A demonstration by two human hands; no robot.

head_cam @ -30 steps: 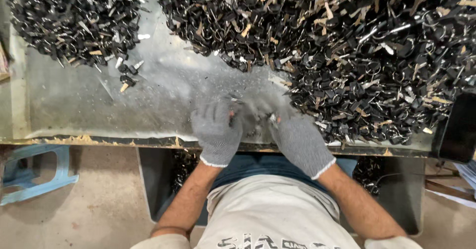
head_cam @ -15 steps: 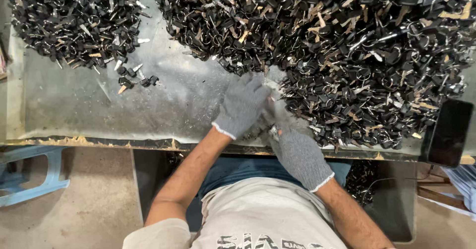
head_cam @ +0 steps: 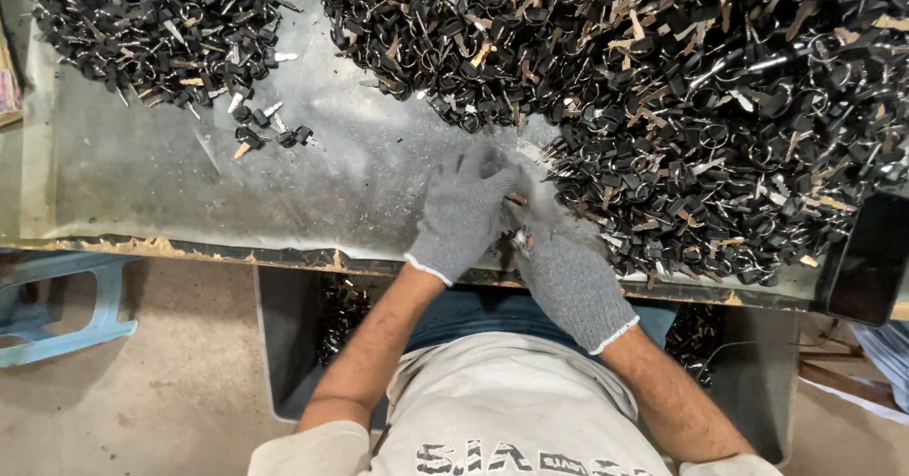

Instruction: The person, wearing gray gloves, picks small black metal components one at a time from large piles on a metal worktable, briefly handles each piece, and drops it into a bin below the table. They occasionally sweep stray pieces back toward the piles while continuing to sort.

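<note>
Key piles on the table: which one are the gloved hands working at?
The large pile on the right; both the left hand and right hand sit at its near edge, well away from the smaller top-left pile.

Grey metal-topped table (head_cam: 142,192), front edge chipped and worn. Bare concrete floor (head_cam: 161,391) below. Light blue plastic stool (head_cam: 57,310) at left. Even, flat light.
</note>
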